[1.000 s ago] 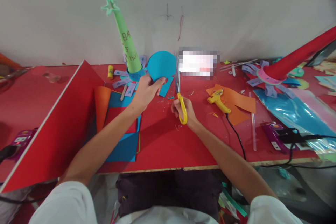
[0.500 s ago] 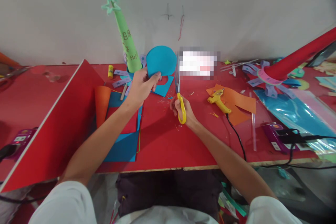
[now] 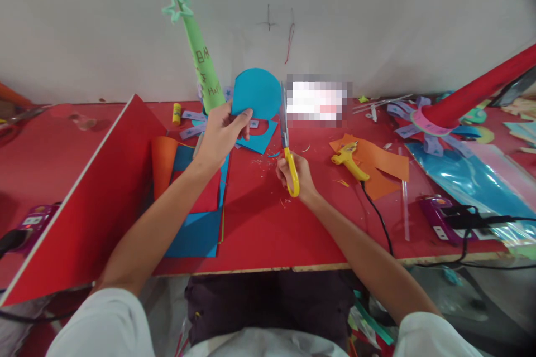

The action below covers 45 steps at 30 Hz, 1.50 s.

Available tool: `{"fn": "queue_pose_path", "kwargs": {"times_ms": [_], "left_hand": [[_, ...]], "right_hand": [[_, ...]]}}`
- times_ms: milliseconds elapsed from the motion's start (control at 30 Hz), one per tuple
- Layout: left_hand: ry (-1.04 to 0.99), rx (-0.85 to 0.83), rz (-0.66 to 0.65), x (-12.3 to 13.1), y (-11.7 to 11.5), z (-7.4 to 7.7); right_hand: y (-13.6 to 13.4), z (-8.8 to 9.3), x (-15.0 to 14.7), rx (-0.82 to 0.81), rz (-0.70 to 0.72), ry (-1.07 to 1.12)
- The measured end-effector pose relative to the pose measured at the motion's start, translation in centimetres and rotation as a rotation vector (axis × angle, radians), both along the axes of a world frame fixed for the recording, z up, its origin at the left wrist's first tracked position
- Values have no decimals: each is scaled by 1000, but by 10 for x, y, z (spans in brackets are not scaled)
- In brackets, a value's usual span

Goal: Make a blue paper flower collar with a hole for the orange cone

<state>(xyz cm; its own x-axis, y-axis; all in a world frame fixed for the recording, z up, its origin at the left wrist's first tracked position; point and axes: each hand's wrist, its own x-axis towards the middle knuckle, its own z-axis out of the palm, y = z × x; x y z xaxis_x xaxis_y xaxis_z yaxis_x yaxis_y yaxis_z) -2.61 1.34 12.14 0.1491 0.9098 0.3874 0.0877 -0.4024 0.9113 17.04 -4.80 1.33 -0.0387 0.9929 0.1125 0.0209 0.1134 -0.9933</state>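
Observation:
My left hand (image 3: 224,136) pinches the lower edge of a rounded piece of blue paper (image 3: 256,92), held up above the table. In my right hand (image 3: 299,173) is a pair of scissors (image 3: 288,162) with yellow handles, its blades pointing up beside the paper's right edge. Below the held piece lies a blue paper offcut (image 3: 263,142) with a curved cutout. A green paper cone (image 3: 203,64) with a star on top and writing on its side stands behind my left hand.
A yellow glue gun (image 3: 352,162) lies on orange paper (image 3: 389,162), its cord trailing off the front edge. An upright red board (image 3: 96,195) stands at left, near an orange cone (image 3: 162,164). Purple power strips (image 3: 446,220) and a red cone (image 3: 481,89) are at right.
The blue paper has turned slightly in my left hand and now shows a straighter left side. My left hand has shifted a little left, the scissors slightly right.

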Motion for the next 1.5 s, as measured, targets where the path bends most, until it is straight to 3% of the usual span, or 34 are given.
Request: {"fn": "queue_pose_path", "kwargs": {"times_ms": [367, 567, 833, 1300, 1500], "left_hand": [[-57, -7, 15, 1, 2, -1], [3, -3, -9, 2, 0, -1], [29, 6, -36, 5, -1, -5], [-30, -5, 45, 0, 1, 1], [18, -10, -3, 0, 0, 3]], "right_hand": [[-2, -5, 0, 14, -5, -21], [0, -10, -7, 31, 84, 85], [0, -8, -4, 8, 41, 92], [-1, -9, -1, 0, 32, 45], [2, -12, -4, 29, 97, 102]]}}
